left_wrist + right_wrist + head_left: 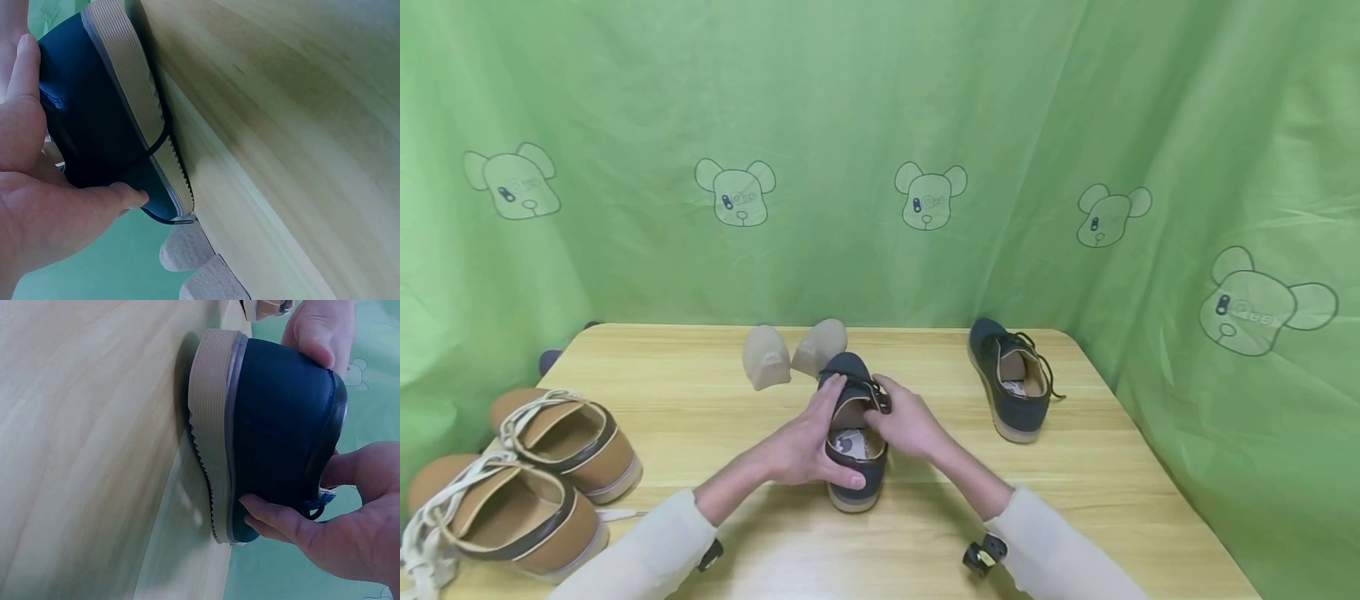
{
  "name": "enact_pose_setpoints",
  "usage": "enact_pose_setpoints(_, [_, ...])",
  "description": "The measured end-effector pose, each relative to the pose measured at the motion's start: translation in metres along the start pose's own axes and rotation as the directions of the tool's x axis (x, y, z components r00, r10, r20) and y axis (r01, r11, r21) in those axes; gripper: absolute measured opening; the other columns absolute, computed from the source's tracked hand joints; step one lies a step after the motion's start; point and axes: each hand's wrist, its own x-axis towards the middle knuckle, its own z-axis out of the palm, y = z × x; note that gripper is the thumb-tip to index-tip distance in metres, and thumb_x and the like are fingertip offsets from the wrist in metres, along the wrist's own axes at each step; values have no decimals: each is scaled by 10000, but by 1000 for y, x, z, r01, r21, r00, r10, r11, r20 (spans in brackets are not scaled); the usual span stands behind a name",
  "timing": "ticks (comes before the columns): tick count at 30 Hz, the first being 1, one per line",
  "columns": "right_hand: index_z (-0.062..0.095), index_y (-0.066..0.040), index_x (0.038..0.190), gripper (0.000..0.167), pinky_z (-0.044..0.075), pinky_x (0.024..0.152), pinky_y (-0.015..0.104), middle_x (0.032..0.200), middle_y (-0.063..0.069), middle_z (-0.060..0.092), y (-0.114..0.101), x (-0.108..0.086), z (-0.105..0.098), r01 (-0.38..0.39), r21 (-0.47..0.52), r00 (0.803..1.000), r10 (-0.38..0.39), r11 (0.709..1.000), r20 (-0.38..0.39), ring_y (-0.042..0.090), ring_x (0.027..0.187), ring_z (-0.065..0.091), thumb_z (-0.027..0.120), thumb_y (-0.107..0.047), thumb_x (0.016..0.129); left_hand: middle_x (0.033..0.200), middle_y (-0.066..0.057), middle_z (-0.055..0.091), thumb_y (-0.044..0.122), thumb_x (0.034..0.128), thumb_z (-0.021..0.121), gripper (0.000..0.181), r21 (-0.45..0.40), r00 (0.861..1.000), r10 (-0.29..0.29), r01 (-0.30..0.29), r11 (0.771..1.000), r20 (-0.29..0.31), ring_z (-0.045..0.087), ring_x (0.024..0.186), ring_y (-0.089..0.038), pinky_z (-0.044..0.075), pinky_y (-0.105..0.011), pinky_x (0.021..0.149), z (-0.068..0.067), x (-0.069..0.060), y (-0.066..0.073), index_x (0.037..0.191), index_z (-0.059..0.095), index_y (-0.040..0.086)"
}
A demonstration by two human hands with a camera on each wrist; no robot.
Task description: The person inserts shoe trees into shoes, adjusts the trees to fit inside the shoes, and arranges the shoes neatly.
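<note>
Shoe (853,447) stands on the table (850,558), left hand (802,443) gripping its side and heel, right hand (908,419) pinching the opening's edge; two inserts (766,358) lie outside it, its lace (159,140) apparently not yet tied

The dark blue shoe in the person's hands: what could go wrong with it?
The dark blue shoe might twist or slip if the left grip lets go while the right grip pinches one side. Its loose lace hangs across the sole's edge, so it could get trapped underneath. And its toe could bump the nearer beige piece if pushed forward.
</note>
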Motion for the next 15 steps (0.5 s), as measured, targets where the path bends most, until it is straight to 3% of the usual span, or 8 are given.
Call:
enact_pose_setpoints(9, [487, 30, 1457, 581, 508, 1041, 524, 1373, 261, 607, 0, -3, -4, -51, 29, 998, 50, 998, 26, 382, 1226, 617, 657, -142, 928, 1689, -217, -98, 456, 680, 932, 1409, 1, 998, -56, 56, 998, -9, 98, 1550, -415, 237, -561, 1226, -1, 0, 5, 1629, -30, 58])
enact_pose_setpoints(15, [548, 39, 1396, 533, 549, 988, 474, 1300, 239, 661, 2, -3, -5, -55, 51, 998, 53, 997, 42, 337, 1165, 657, 669, -140, 909, 1679, -259, -84, 459, 719, 908, 1361, 27, 996, -85, 84, 996, 36, 59, 1551, -432, 238, -591, 1219, -10, 0, 11, 1627, -18, 43])
